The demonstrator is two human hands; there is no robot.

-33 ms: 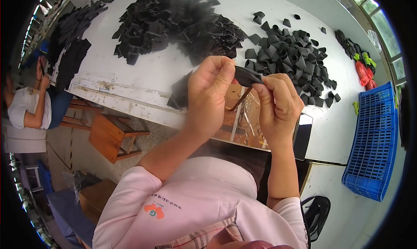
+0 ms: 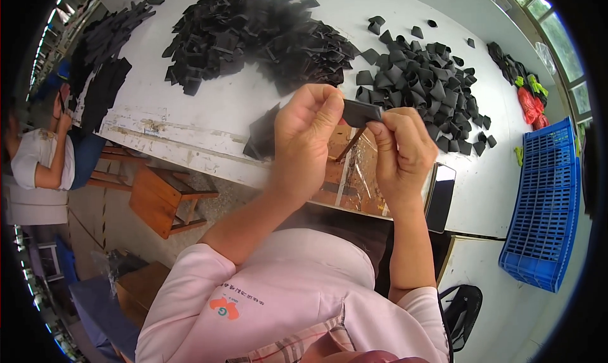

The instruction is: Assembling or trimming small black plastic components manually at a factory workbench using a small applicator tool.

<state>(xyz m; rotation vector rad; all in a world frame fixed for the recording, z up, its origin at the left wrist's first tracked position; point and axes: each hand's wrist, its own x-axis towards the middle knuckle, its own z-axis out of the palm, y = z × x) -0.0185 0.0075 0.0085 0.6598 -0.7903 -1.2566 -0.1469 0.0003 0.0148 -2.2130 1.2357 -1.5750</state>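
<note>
Both hands pinch one black piece (image 2: 362, 113) above the worktop (image 2: 190, 119) edge: left hand (image 2: 307, 132) closed on its left end, right hand (image 2: 400, 149) on its right. Looks mid-job: flat pile (image 2: 253, 37) far left is big, folded pile (image 2: 424, 78) right smaller, so prob. lots left.

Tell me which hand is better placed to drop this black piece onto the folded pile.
Right, probably. The right hand pinches one end of the small black piece and sits nearer the pile of folded black pieces; the left hand, gripping the other end, is farther from it.
</note>
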